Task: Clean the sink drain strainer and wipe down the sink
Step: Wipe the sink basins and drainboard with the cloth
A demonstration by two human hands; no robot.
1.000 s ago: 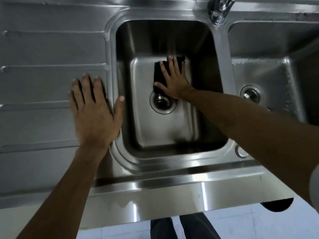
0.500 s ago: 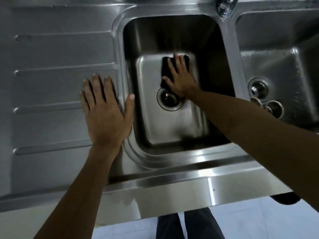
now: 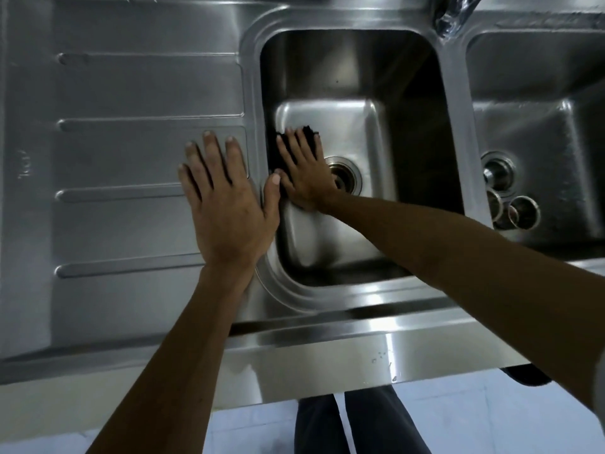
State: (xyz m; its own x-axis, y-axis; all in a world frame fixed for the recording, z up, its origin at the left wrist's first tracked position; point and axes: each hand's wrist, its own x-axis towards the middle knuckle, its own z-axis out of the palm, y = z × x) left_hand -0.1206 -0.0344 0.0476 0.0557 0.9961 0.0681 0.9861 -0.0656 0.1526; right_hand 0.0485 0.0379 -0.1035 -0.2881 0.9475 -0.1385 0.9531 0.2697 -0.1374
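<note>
Head view, the only view. The right hand (image 3: 306, 173) is lying flat, fingers spread, pressing a dark cloth (image 3: 278, 152) onto the floor of the middle basin (image 3: 330, 234), at its left side where floor meets wall. The hand is not pinching the cloth, only pressing it under palm and fingers. The left hand (image 3: 226, 198) is resting flat and spread on the ribbed drainboard (image 3: 131, 152), its thumb hanging over the basin rim; it is holding nothing and looks to be bracing the body.

Task item: the drain (image 3: 345, 175) is sitting in the basin floor just beside the heel of the right hand, partly covered by it. Whether a strainer is seated in it I cannot tell; the opening is reading dark.

Judged risks:
- The cloth is held by pressure alone, so it could bunch or slip out on the smooth steel and leave streaks.
- A stroke to the right could drag a cloth edge into the drain opening and snag there.
- The bracing palm could slide if the drainboard is wet; wetness is not discernible.

Containers:
- The middle basin is holding only the cloth and the hand; no standing water is visible.
- The right basin (image 3: 537, 132) is holding its own drain fitting (image 3: 497, 173) and, next to it, loose round metal pieces (image 3: 523, 213), possibly removed strainer parts; they are too small to identify.

A tap (image 3: 453, 14) is standing on the divider between the two basins, at the top edge of the frame.
</note>
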